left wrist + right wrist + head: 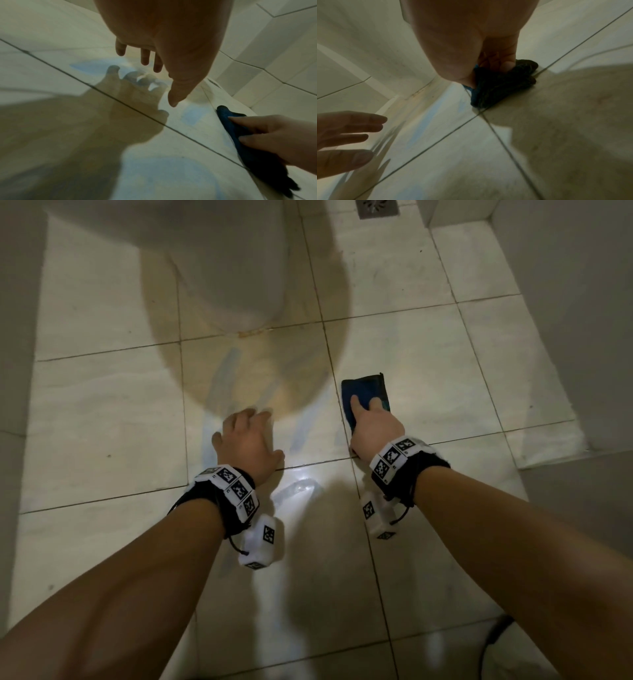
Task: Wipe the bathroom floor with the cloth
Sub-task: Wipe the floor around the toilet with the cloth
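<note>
Head view: glossy pale tiled floor (411,354) with thin dark grout lines. White toilet base (219,268) stands at upper left, its foot ending at a grout line. A metal drain (376,207) sits at the top edge. A raised tiled step (548,446) bounds the floor on the right; a wall closes the left. Bare tile lies between toilet and step. The dark blue cloth (365,397), a folded rectangle, lies flat just right of a grout line. The right hand (375,428) presses on its near half, with two fingers extended forward over it; whether the thumb curls round it I cannot tell. The left hand (248,440) is relaxed, fingers spread, low over the tile, holding nothing.

Left wrist view: left hand (163,40) hangs over its own shadow, fingertips (145,59) clear of the floor. Faint blue streaks mark the wet sheen. Cloth (231,129) looks napped and soft, under straight right-hand fingers (257,121).

Right wrist view: right hand (471,40) bears on the bunched cloth (496,86) beside a grout crossing. Left hand (342,135) is open at the left edge.
</note>
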Action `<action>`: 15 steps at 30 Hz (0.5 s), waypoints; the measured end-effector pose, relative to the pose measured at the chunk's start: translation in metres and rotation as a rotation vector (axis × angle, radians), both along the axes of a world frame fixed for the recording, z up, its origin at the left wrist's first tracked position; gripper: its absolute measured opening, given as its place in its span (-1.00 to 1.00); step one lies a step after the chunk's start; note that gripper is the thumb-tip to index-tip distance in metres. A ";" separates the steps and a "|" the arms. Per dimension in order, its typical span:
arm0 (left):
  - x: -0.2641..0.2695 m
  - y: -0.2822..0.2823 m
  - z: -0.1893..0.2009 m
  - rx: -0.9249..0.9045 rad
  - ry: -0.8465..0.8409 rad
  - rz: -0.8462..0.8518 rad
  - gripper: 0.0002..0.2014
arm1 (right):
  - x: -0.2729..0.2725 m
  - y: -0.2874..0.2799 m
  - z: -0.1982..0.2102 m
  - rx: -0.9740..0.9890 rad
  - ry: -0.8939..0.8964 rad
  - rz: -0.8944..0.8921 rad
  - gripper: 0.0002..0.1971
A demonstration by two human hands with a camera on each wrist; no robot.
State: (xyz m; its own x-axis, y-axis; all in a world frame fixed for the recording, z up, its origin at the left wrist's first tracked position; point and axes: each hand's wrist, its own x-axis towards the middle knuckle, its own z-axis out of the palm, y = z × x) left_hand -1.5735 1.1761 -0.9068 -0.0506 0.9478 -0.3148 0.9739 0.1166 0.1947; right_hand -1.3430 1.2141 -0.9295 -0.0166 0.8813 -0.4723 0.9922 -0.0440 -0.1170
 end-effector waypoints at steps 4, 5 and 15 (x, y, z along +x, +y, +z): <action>-0.025 -0.009 0.001 -0.023 0.024 0.072 -0.21 | -0.028 -0.012 0.003 0.006 0.037 0.055 -0.20; -0.030 -0.011 0.002 -0.026 0.025 0.092 -0.22 | -0.039 -0.017 0.003 0.011 0.046 0.093 -0.19; -0.054 -0.021 0.006 -0.036 0.099 0.119 -0.24 | -0.034 -0.017 0.000 0.059 0.212 0.145 -0.34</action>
